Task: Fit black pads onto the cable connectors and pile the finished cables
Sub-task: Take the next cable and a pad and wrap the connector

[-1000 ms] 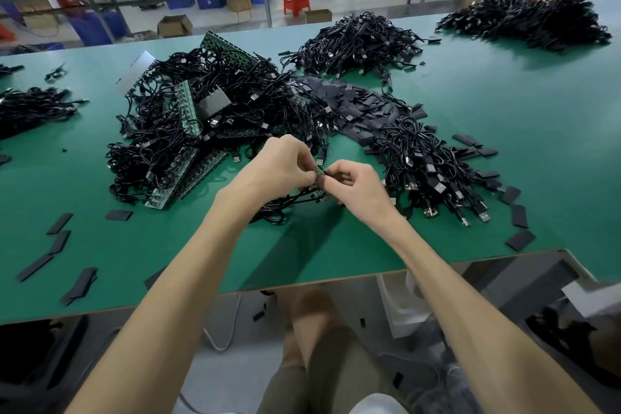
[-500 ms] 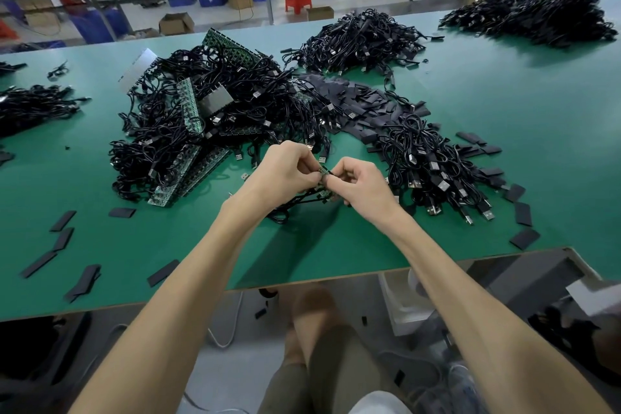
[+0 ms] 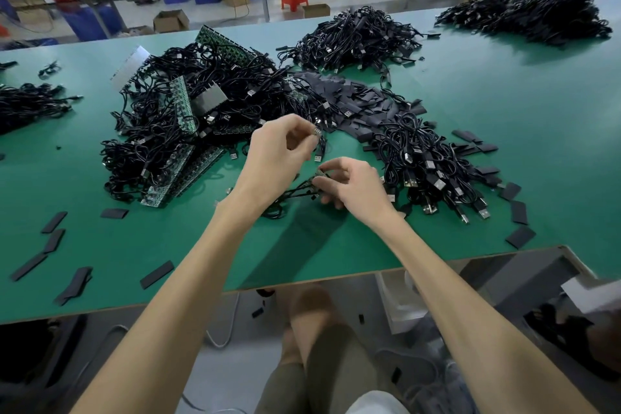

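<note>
My left hand (image 3: 279, 155) is raised over the green table (image 3: 336, 245) and pinches a small metal connector piece (image 3: 316, 131) at its fingertips. Below it, my right hand (image 3: 353, 185) pinches a cable connector (image 3: 321, 174), its thin black cable (image 3: 289, 195) trailing left under my left wrist. Loose black pads (image 3: 353, 101) lie heaped just beyond my hands. A pile of black cables with USB plugs (image 3: 433, 175) sits right of my right hand. A larger tangle of cables with green circuit strips (image 3: 188, 131) lies to the left.
Single black pads (image 3: 519, 212) are scattered at the table's right front and others (image 3: 53, 240) at the left front. More cable heaps (image 3: 356, 39) lie farther back, another (image 3: 527, 13) at far right and one (image 3: 27, 104) at far left. The table's front edge (image 3: 302, 282) is close.
My hands were together, working one connector between them. Now they have come apart: the left hand rose up and away with a small piece, the right stayed low with the cable connector.
</note>
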Demonstrator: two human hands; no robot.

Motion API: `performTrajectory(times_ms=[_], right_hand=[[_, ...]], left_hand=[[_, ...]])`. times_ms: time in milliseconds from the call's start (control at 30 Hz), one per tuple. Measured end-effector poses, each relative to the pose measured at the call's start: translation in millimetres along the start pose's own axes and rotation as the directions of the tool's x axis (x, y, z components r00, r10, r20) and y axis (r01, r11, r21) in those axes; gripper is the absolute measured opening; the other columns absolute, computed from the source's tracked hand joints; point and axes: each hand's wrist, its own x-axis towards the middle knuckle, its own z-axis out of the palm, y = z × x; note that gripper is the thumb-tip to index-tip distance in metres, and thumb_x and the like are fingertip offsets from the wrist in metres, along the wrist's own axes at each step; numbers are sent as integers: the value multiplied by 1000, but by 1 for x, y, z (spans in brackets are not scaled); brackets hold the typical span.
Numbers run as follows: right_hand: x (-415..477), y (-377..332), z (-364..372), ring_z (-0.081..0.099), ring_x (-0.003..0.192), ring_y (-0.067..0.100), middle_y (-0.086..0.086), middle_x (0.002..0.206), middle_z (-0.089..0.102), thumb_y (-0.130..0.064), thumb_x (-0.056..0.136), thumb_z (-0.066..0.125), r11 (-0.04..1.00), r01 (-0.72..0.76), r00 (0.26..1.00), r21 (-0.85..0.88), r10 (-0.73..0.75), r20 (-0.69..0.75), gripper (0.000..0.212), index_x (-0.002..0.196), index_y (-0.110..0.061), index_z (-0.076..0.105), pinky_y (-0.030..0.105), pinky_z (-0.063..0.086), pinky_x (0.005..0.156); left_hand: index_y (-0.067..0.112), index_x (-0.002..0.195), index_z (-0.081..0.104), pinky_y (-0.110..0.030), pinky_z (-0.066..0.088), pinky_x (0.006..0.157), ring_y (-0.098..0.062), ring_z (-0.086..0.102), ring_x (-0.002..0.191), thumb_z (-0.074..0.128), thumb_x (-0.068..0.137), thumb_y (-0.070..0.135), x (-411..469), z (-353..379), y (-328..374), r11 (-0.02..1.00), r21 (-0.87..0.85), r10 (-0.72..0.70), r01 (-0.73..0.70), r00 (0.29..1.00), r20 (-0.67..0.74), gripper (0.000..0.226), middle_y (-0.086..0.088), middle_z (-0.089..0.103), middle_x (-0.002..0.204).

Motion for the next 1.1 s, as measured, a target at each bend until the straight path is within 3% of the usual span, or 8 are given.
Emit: performTrajectory(times_ms=[67,133,267,333,433,600,900,1100], right_hand=[[-2,-4,-1,75,68,21,5,79,77,-15,92,76,993,-12,999,115,8,38,25,112,-7,65,28,59,66],[-4,-3,-1,75,72,22,7,80,74,-5,93,73,998,69,997,11,-69,41,12,102,-4,66,29,61,70],[-5,-6,-3,51,62,12,2,67,54,14,99,45,978,110,993,-179,-115,-16,25,91,-5,59,19,50,57],[-4,-3,-5,56,65,17,5,69,61,20,94,41,978,66,997,-198,-71,-17,40,94,-13,63,27,55,65],[-3,-8,-6,69,80,9,9,108,74,17,90,44,998,-16,996,-54,11,-92,52,126,-12,68,25,60,82],[-3,-9,-2,72,101,15,4,118,72,2,100,54,999,-4,989,36,9,-146,31,129,-5,65,30,61,86],[0,-7,0,61,117,9,0,131,65,-9,99,63,995,10,993,-103,-22,-115,45,142,-9,55,32,52,105],[13,-6,16,30,145,23,8,157,37,-33,104,57,875,62,998,-480,-63,14,64,157,-7,31,39,27,120]], left_hand=[[4,96,71,-24,53,65,-14,68,67,70,94,7,1,2,10,981,-196,-3,16,998,69,5,-9,74,80],[-1,97,72,-21,51,59,-13,64,65,71,93,7,1,8,13,902,-410,-54,131,979,195,9,-12,73,82],[0,103,75,-32,55,64,-25,64,75,71,94,14,-2,30,-2,651,-571,-135,499,817,560,17,-17,70,90],[1,105,75,-23,51,59,-18,64,75,68,95,14,-7,41,-16,566,-619,-162,544,810,563,17,-12,70,92],[-1,105,73,-20,50,57,-17,64,74,66,96,10,-12,51,-35,508,-667,-299,545,838,457,16,-13,67,89],[3,91,73,-21,49,49,-16,65,66,67,96,7,-14,46,-55,708,-507,-410,492,871,271,9,-8,71,77],[8,88,72,-25,52,51,-23,64,69,65,97,8,-10,-3,-99,798,-375,-516,472,856,-20,11,-6,73,73],[1,96,71,-24,49,48,-18,60,50,66,97,10,-1,25,-77,850,-395,-322,348,937,134,11,-6,73,70]])
